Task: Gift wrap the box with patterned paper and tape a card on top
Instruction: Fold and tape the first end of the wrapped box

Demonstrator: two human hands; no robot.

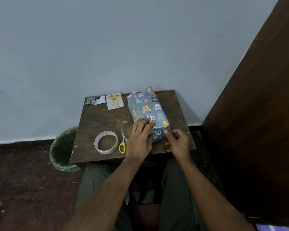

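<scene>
Although the patterned paper already covers the long sides and top of the box [146, 110], which lies on the right half of the small wooden bench [97, 120], the wrapping looks only partly finished. The far end still has loose paper standing up in an untidy flap, so that end seems unfolded and untaped. At the near end the paper appears creased inward, and both hands are working there. The left hand [140, 139] lies over the near top corner, its fingers pressed flat on the paper and the thumb down against the end face. The right hand [178, 142] sits just beside the near right corner, fingers curled, with a fingertip touching the folded edge; whether it pinches a bit of tape or only the paper cannot be told. The tape roll [106, 142] lies flat near the front left of the bench, with the yellow-handled scissors [123, 142] just beside it. The card [114, 101] rests near the back edge, well apart from the box top, so taping it on is still to come. Paper scraps [96, 100] lie at the back left corner.
</scene>
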